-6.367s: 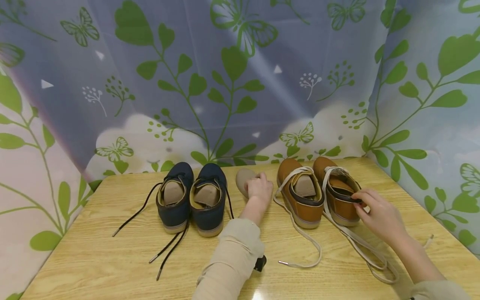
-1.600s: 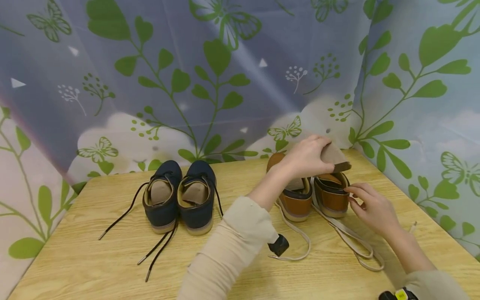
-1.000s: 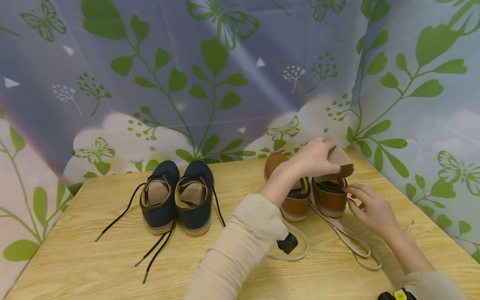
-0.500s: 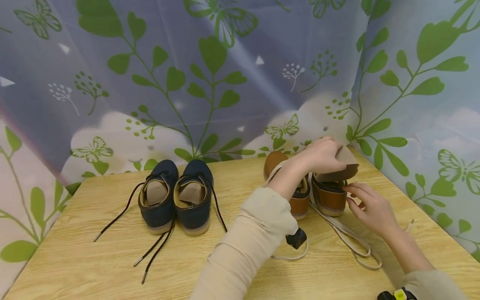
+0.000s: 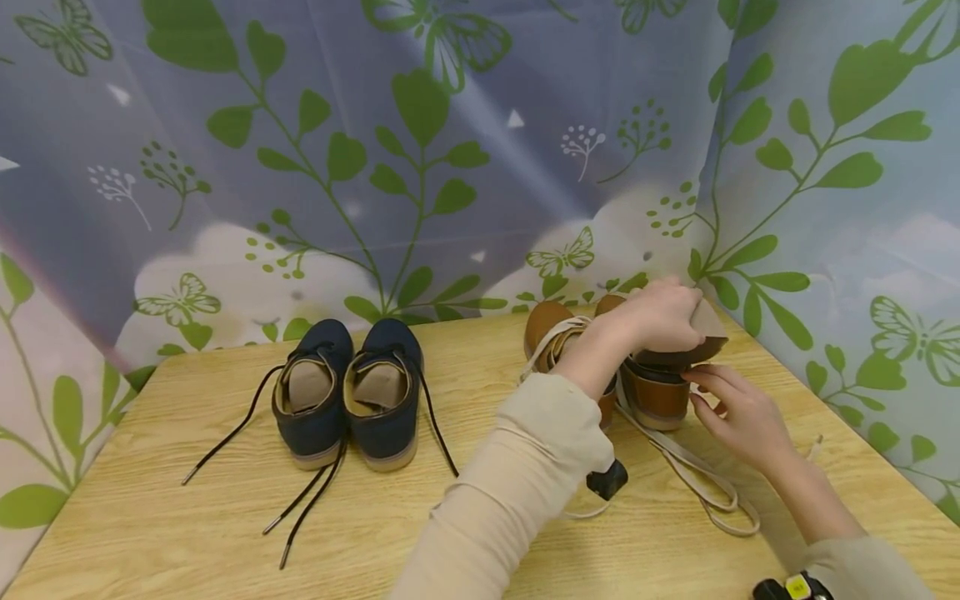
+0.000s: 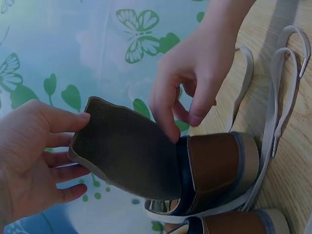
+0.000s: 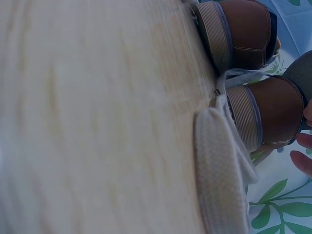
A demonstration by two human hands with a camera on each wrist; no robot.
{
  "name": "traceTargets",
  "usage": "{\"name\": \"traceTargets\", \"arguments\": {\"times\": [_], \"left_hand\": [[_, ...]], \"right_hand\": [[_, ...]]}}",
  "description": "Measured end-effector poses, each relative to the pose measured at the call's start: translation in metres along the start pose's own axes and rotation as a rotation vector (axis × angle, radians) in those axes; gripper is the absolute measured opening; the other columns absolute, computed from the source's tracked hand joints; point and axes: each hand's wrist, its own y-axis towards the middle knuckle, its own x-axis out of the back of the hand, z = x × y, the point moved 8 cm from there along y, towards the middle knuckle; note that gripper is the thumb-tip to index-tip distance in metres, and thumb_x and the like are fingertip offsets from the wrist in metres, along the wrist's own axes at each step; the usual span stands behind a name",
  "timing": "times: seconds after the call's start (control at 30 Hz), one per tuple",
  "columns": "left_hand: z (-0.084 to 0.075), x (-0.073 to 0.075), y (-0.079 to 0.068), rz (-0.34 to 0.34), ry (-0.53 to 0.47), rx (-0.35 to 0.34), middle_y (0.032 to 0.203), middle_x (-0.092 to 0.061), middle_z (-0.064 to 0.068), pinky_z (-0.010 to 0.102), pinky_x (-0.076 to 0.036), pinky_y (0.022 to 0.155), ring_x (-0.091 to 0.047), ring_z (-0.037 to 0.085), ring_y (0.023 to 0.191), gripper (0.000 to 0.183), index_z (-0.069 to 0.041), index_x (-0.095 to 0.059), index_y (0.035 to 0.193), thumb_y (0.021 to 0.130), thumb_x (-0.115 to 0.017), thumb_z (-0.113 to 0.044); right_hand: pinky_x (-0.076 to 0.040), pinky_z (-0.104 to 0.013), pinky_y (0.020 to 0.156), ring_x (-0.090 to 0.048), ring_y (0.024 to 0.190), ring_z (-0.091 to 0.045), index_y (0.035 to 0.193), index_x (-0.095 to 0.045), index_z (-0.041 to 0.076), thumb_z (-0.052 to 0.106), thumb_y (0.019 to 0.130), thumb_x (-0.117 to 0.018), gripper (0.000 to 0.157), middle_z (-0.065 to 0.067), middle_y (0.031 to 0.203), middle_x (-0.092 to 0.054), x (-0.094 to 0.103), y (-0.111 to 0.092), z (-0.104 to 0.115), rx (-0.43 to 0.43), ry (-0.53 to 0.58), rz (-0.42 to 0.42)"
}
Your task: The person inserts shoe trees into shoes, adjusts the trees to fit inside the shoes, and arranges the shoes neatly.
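Note:
My left hand (image 5: pixel 663 321) grips a beige moulded cardboard shoe insert (image 5: pixel 708 321) between thumb and fingers. In the left wrist view the insert's dark hollow underside (image 6: pixel 129 151) faces the camera, and its far end dips into the opening of the right-hand brown shoe (image 5: pixel 654 393). With thumb and fingertips, my right hand (image 5: pixel 742 417) pinches that shoe's heel collar; the left wrist view shows this from the other side. The other brown shoe (image 5: pixel 545 325) stands to its left, partly hidden by my left arm. Only a few right fingertips (image 7: pixel 304 146) show in the right wrist view.
Two navy shoes (image 5: pixel 382 400) with similar inserts and black laces stand on the left of the wooden table (image 5: pixel 225 533). Loose beige laces (image 5: pixel 705 483) trail in front of the brown shoes. A patterned cloth (image 5: pixel 480 208) hangs behind and at the sides.
My left hand picked up the insert from mid-table, carried it right and has lowered it toward the brown shoe. My right hand has stayed at the shoe's heel. The view has shifted slightly.

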Motion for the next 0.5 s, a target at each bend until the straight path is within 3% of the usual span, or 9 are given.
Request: {"name": "traceTargets", "arguments": {"times": [0.13, 0.23, 0.37, 0.5], "left_hand": [[-0.0027, -0.0017, 0.0018, 0.007, 0.023, -0.006, 0.142, -0.034, -0.010, 0.025, -0.027, 0.104, -0.027, 0.006, 0.132, 0.055, -0.023, -0.037, 0.142, 0.092, -0.051, -0.041], [-0.0018, -0.0020, 0.0028, -0.005, 0.008, -0.007, 0.139, -0.038, -0.009, 0.021, -0.030, 0.100, -0.031, 0.007, 0.129, 0.050, -0.022, -0.043, 0.138, 0.092, -0.053, -0.039], [0.0007, -0.0011, 0.0016, -0.014, -0.020, 0.001, 0.123, -0.047, -0.008, 0.023, -0.037, 0.087, -0.043, 0.008, 0.114, 0.028, -0.021, -0.057, 0.113, 0.091, -0.055, -0.038], [-0.0004, -0.0006, 0.0010, -0.003, -0.013, -0.009, 0.107, -0.050, -0.007, 0.025, -0.038, 0.079, -0.046, 0.009, 0.102, 0.017, -0.019, -0.056, 0.093, 0.092, -0.055, -0.037]], "right_hand": [[-0.044, -0.019, 0.048, -0.057, 0.057, -0.019, 0.099, -0.067, 0.004, 0.033, 0.095, -0.042, 0.039, -0.009, 0.099, -0.061, 0.0005, -0.0002, -0.0002, 0.000, 0.001, -0.003], [-0.044, -0.020, 0.048, -0.057, 0.057, -0.018, 0.099, -0.067, 0.003, 0.029, 0.094, -0.045, 0.034, -0.009, 0.099, -0.061, 0.0005, -0.0004, -0.0002, -0.002, 0.007, 0.001], [-0.045, -0.022, 0.048, -0.058, 0.061, -0.019, 0.099, -0.067, 0.002, 0.020, 0.091, -0.050, 0.026, -0.010, 0.100, -0.061, 0.0005, -0.0002, 0.0005, 0.003, 0.010, 0.006], [-0.046, -0.023, 0.048, -0.059, 0.067, -0.021, 0.099, -0.067, 0.002, 0.022, 0.092, -0.048, 0.029, -0.011, 0.100, -0.061, 0.0007, 0.0003, 0.0013, 0.013, 0.011, 0.004]]}}
